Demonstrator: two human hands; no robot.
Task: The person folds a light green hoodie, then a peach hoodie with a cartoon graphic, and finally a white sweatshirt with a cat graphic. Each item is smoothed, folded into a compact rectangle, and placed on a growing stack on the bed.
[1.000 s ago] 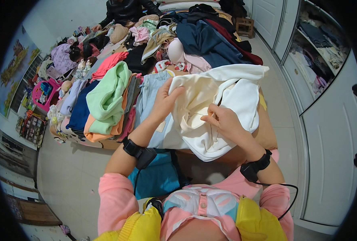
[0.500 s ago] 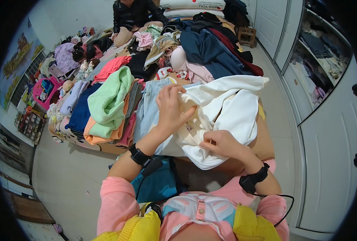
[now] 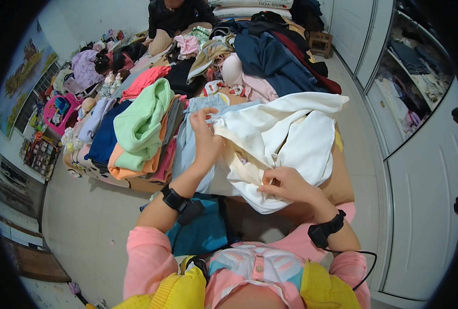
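Observation:
A white garment (image 3: 306, 139) with one long sleeve or leg stretched to the far right lies spread before me, its cream inner side showing near my hands. My left hand (image 3: 206, 139) has its fingers curled at the garment's left edge and holds it there. Lower down, my right hand (image 3: 285, 184) pinches the near part of the white cloth between thumb and fingers. Light-blue jeans (image 3: 187, 131) lie partly under the garment, beneath my left hand. To the left rises a stack of folded clothes with a light-green top (image 3: 144, 121) uppermost.
Behind is a loose heap with a dark-blue garment (image 3: 270, 62) and a pale pink bra (image 3: 232, 69). A person in black (image 3: 180, 18) sits at the far end. A sliding-door wardrobe (image 3: 419, 190) stands right; a pink plastic chair (image 3: 59, 113) is at the left.
My left hand has moved left and slightly down, drawing the garment's left edge outward. My right hand stays nearly in place, pinching the cloth.

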